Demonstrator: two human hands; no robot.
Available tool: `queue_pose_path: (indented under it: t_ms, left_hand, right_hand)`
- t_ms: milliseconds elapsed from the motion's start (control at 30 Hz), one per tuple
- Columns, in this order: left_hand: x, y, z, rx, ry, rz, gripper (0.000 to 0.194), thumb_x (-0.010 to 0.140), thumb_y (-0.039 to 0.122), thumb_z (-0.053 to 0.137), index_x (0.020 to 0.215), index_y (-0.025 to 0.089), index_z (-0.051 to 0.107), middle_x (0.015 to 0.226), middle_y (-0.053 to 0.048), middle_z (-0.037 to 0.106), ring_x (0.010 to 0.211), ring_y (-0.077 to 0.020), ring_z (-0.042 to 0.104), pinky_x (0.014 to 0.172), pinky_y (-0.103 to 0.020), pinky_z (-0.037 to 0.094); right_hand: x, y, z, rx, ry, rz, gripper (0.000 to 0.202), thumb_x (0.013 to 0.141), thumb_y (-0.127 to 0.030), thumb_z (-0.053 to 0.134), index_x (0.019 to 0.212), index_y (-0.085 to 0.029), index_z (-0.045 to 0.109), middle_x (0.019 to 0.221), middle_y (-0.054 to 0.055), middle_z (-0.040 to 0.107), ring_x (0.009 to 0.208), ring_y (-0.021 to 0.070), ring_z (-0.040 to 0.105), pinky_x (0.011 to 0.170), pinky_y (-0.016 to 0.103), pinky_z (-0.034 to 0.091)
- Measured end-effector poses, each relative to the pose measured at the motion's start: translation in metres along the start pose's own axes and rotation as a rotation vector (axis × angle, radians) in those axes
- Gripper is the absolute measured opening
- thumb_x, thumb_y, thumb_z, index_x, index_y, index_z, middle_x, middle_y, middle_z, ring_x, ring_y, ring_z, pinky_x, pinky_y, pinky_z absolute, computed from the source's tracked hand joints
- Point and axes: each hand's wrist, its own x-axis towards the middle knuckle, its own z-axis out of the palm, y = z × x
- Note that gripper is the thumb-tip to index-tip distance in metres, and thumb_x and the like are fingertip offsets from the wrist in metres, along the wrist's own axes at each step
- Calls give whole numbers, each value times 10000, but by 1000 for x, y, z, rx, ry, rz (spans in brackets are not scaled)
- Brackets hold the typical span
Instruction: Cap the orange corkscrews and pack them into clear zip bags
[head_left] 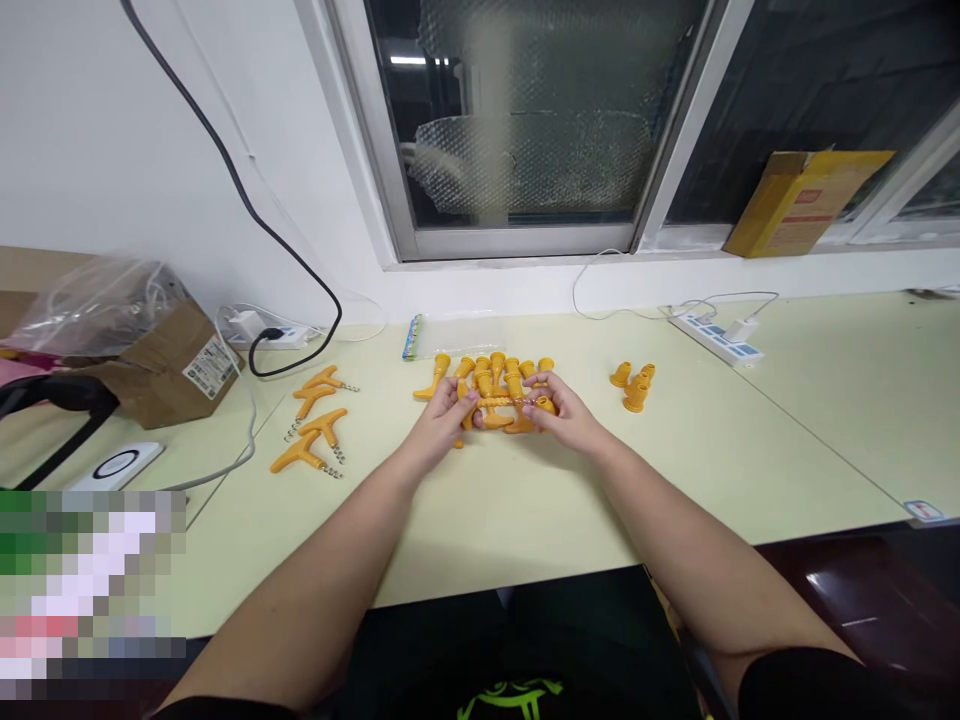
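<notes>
Corkscrew (495, 402) held crosswise, worm (519, 402) toward the right hand (568, 417)
Left hand (439, 425) pinches its handle end; right hand, nearer its tip, grips a yellow conical cap (546, 405).

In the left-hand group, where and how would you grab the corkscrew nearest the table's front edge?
I'd pinch that corkscrew by the near-left end of its yellow handle, coming from the front left. That end of the crossbar looks free; the metal screw points right, and a neighbouring corkscrew crowds the handle's far end.
</notes>
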Motion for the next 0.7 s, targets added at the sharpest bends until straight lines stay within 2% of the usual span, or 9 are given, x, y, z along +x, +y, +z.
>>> queue_pose_path:
  t_ms: [167, 300, 433, 567, 700]
  left_hand:
    - [0, -1, -2, 3, 16, 2, 504, 845, 560, 789, 1009, 247, 430, 1072, -2, 615, 617, -76, 528, 660, -307, 508]
    - [4, -2, -7, -42, 56, -14, 543, 822, 551, 814, 992, 254, 393, 1080, 10, 624, 591, -53, 471, 606, -263, 457]
    - [4, -3, -7, -57, 52, -29, 566, 802, 553, 833, 988, 254, 389, 1066, 16, 632, 580, -46, 462, 597, -255, 445]
    - [0, -1, 0, -53, 20, -54, 562, 798, 537, 841, 1005, 253, 402, 1055, 10, 653, 570, -48, 468, 593, -263, 451]
    - [-6, 3, 11, -135, 6, -144, 577, 751, 493, 883, 1009, 247, 430, 992, 24, 652, 545, -46, 481, 562, -254, 445]
  right_hand:
    - [-1, 3, -13, -39, 27, 5, 296, 812, -215, 642, 1020, -276, 440, 1077, -2, 574, 699, 132, 584, 634, 317, 522]
    - [-1, 0, -23, -280, 63, -67, 282, 810, -230, 657, 1072, -249, 553, 1166, 46, 587, 862, 180, 610, 759, 356, 528]
    - [1, 0, -23, -429, 70, -175, 288, 818, -244, 685, 1104, -223, 669, 1083, 60, 649, 979, 235, 622, 920, 417, 501]
    - [0, 3, -17, -289, 22, -137, 299, 854, -266, 708, 1143, -220, 648, 1125, 62, 683, 996, 226, 653, 917, 384, 524]
    - [-2, 8, -8, -171, -34, -161, 272, 876, -315, 742, 1103, -223, 623, 1138, 67, 694, 1049, 233, 666, 951, 392, 536]
